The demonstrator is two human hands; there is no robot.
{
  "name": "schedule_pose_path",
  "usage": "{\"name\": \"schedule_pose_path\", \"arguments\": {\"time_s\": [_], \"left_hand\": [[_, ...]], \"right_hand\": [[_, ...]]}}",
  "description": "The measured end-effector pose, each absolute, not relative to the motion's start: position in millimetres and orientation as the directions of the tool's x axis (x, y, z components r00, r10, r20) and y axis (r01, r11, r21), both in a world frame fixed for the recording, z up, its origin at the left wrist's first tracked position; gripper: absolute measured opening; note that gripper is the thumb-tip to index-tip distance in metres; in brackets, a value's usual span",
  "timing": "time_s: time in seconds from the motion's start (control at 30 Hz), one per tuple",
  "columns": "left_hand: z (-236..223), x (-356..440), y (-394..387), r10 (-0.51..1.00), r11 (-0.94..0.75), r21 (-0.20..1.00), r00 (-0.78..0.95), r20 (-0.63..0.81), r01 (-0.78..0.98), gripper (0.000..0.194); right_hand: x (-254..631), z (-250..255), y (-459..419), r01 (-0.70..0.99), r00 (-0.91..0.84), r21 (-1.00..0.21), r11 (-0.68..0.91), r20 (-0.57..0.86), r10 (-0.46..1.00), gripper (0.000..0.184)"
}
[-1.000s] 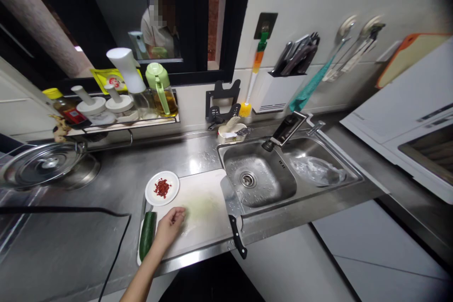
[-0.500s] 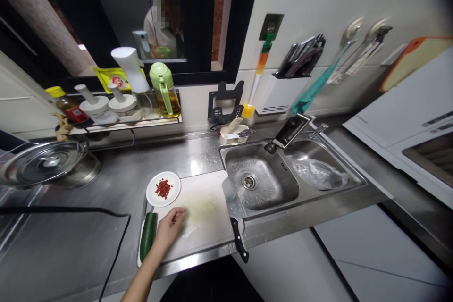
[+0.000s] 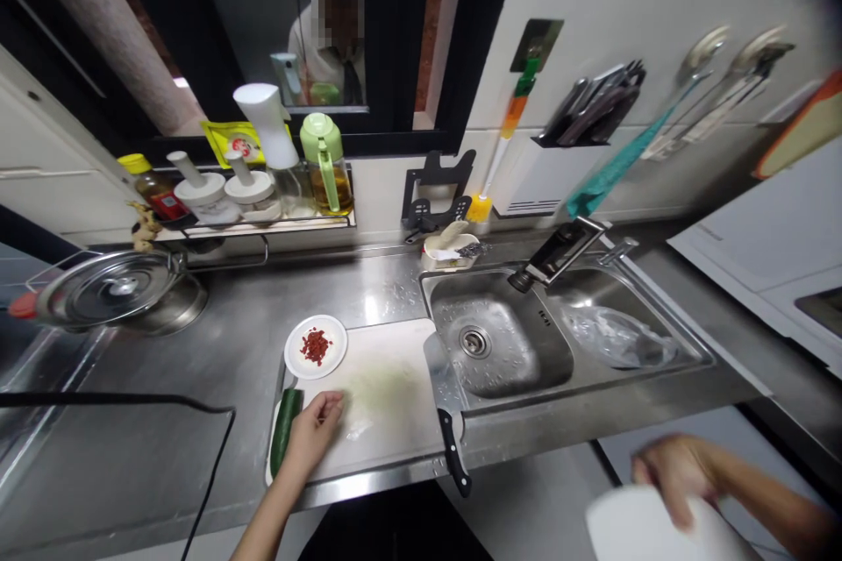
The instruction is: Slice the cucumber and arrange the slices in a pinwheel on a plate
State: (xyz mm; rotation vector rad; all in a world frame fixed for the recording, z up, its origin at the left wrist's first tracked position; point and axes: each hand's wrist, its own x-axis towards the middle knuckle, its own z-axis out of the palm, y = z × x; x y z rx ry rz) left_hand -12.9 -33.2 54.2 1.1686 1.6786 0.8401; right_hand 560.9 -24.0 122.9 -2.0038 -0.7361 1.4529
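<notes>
My left hand (image 3: 317, 427) rests over the left part of the white cutting board (image 3: 395, 447), fingers curled and nothing visible in them. Just left of it a piece of dark green cucumber (image 3: 285, 429) lies along the board's left edge. Behind the hand, a small white plate (image 3: 294, 359) with chopped red bits (image 3: 317, 347) sits on the board's far left corner. At the lower right, my right hand (image 3: 681, 473) grips a smooth white object (image 3: 658, 528) with a rounded edge, blurred and cut off by the frame. A knife (image 3: 453, 451) lies at the board's right edge, its black handle towards me.
The double sink (image 3: 506, 386) lies right of the board, with a tap (image 3: 559, 250) and a plastic bag (image 3: 618, 337). A lidded pot (image 3: 158, 307) stands at left, near a black cable (image 3: 220, 456). Seasoning jars and an oil bottle (image 3: 325, 166) line the shelf behind.
My right hand has come into view at the lower right with the white object. The view has turned slightly left. My left hand stays in place on the board.
</notes>
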Motion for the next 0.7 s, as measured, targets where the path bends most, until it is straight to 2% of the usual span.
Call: {"name": "schedule_pose_path", "arguments": {"time_s": [0.1, 0.13, 0.2, 0.3, 0.43, 0.7], "left_hand": [[52, -14, -40, 0.933, 0.354, 0.873, -0.188, -0.306, 0.335, 0.043], [51, -14, -43, 0.929, 0.363, 0.872, -0.198, -0.313, 0.328, 0.043], [49, -14, -47, 0.922, 0.378, 0.872, -0.214, -0.323, 0.312, 0.043], [46, -14, -53, 0.911, 0.397, 0.871, -0.239, -0.335, 0.291, 0.041], [43, -12, -59, 0.898, 0.420, 0.865, -0.265, -0.352, 0.275, 0.041], [47, 3, -58, 0.889, 0.442, 0.843, -0.275, -0.366, 0.305, 0.044]], "right_hand": [[536, 128, 33, 0.078, 0.110, -0.449, -0.890, -0.884, 0.455, 0.004], [520, 127, 53, 0.116, -0.008, -0.411, -0.904, -0.911, 0.413, 0.012], [480, 122, 91, 0.131, -0.221, -0.499, -0.857, -0.857, 0.465, 0.024], [414, 105, 135, -0.003, -0.344, -0.638, -0.770, -0.722, 0.600, 0.033], [338, 70, 175, -0.183, -0.309, -0.683, -0.707, -0.642, 0.701, 0.043], [245, 7, 219, -0.248, -0.226, -0.669, -0.700, -0.663, 0.714, 0.048]]}}
